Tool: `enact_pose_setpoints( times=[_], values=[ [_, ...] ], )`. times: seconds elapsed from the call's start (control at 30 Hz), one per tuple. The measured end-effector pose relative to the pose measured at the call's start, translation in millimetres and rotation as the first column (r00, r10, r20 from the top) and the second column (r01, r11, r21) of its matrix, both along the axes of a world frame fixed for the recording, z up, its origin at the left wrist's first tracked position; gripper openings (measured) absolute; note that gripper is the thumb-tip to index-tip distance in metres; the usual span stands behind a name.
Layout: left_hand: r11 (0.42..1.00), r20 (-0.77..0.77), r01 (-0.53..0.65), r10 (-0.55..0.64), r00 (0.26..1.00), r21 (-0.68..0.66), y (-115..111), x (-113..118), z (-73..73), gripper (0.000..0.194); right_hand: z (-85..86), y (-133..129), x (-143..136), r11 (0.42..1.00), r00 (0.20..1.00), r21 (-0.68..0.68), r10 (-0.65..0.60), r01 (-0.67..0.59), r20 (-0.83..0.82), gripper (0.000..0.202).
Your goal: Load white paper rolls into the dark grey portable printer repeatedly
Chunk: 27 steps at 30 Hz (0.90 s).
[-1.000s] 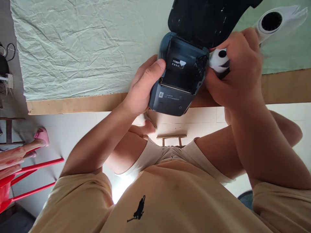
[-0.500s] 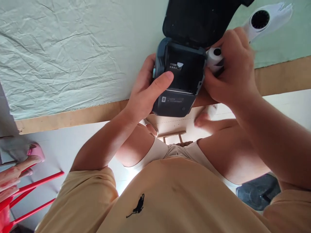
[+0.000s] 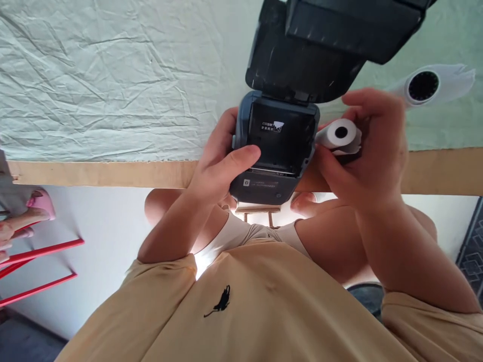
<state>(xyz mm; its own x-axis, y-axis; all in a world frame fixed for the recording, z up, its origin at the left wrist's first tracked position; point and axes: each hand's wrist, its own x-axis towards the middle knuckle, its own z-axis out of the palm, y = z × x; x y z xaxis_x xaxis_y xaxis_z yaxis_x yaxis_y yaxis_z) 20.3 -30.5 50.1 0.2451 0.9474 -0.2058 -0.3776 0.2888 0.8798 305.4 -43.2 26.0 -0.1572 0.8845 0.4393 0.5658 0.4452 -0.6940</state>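
Observation:
A dark printer-like device (image 3: 264, 186) stands tilted at the table edge, its black lid (image 3: 302, 65) swung open away from me. My left hand (image 3: 222, 161) grips its left side, thumb over the opened compartment. Beside its right side, my right hand (image 3: 366, 151) has its fingers curled around a small white paper roll (image 3: 341, 132), whose dark core hole faces up. Part of the roll is hidden by the device and my fingers. A larger white roll (image 3: 423, 86) lies beyond my right hand.
Wrinkled pale green cloth (image 3: 113, 90) covers the table, with a bare wooden edge (image 3: 101, 173) nearest me. At the lower left are red metal bars (image 3: 45, 251) and another person's foot in a pink slipper (image 3: 41, 203). My legs are below the table edge.
The view has shifted, and the device and both hands appear lower. The small roll shows more of its round end, and my right fingers have opened slightly around it.

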Motion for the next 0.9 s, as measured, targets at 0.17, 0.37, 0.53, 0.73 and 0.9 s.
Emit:
enact_pose_setpoints(
  times=[0.17,0.37,0.53,0.73,0.9],
  values=[
    [0.997,-0.099,-0.071,0.069,0.993,-0.017,-4.7,7.5,5.5,0.046,3.6,0.2,-6.9,1.0,0.973,0.011,-0.013,0.016,-0.23,0.066],
    [1.0,-0.115,-0.007,0.008,0.993,0.013,-0.4,-1.5,5.7,0.041,38.8,6.4,-22.0,0.988,0.983,-0.154,-0.025,-0.003,-0.182,0.059],
    [0.985,-0.098,0.113,-0.101,0.99,0.132,-1.9,-14.8,-11.4,0.048,54.2,5.0,-47.7,0.981,0.994,-0.192,0.008,-0.029,-0.109,0.05],
    [0.983,-0.141,0.114,-0.094,0.986,0.142,-11.9,-22.9,-11.5,0.071,52.4,6.5,-68.3,0.999,1.0,0.034,0.014,-0.013,-0.019,0.019],
    [0.991,-0.137,0.105,-0.093,0.986,0.088,-9.1,-20.8,-5.5,0.076,43.6,11.2,-74.0,0.939,1.0,0.342,0.025,-0.027,0.009,0.021]
  ],
)
